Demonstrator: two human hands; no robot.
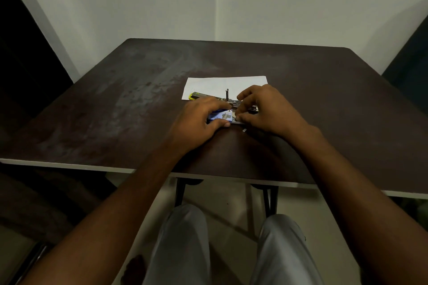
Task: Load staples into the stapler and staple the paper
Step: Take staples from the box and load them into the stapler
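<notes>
**Brown tabletop, two hands closed on an opened stapler**

Dark brown table (115, 104), worn and blotchy on its left half, filling the middle of the view, pale edge along the near side. Grey-white wall (139, 2) behind, folding into a corner above the far edge. Grey trousers (185, 245) below, with black table legs (179, 192) by the knees.

White paper (215, 84) flat on the table beyond the hands, near edge hidden behind them.

Left hand (199, 122) palm down, fingers curled over the top and thumb along the near side, gripping a blue piece (217, 118) with a pale label. Cannot tell whether stapler body or staple box.

Right hand (268, 111) just beside it, thumb and forefinger pinching bright metal at the stapler, other fingers arched above.

Stapler (234, 106) on the table between the two hands, at the paper's near edge, opened and mostly covered.

Dark bar with a yellow-green tip (194, 95) lying on the paper's near left corner, running toward the left hand. Unclear whether joined to the stapler.

Thin metal rod (227, 93) standing upright from the stapler, seen against the paper.

Chrome end (254, 108) showing under the right fingers.

Small metal bit (244, 130) loose on the table, just near of the right thumb.
</notes>
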